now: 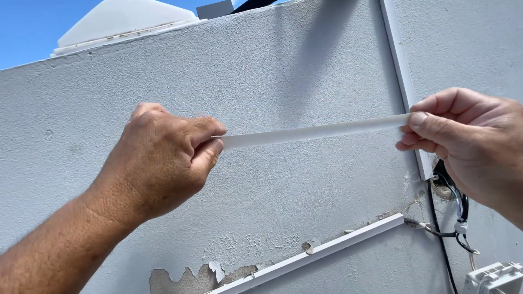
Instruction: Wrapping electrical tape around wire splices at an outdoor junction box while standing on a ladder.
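White flat plastic strip (316,132), long and narrow, is stretched nearly level in front of a pale grey rough-plastered wall (294,65), tilting up slightly toward the right. The left hand (163,158) is curled into a loose fist around the strip's left end, thumb and bent forefinger pinching it. The right hand (468,141) pinches the right end between thumb and fingertips, the other fingers folded beneath.

Behind the right hand, a white straight plastic cable channel (402,71) runs down the wall from the top edge, leaning a little to the right, and ends just beside the right hand's fingers. A second white plastic channel (316,253) slants across the lower wall, rising toward the right. Below it the paint is flaked away in a ragged patch of bare brownish plaster (190,280).

At the lower right, dark thin cables (462,209) come out of what seems to be a hole in the wall, partly hidden by the right hand, and hang down toward a white boxy plastic fitting (493,277) at the corner. Above the wall, a white sloped rooftop cover (122,22) stands against blue sky (27,27).
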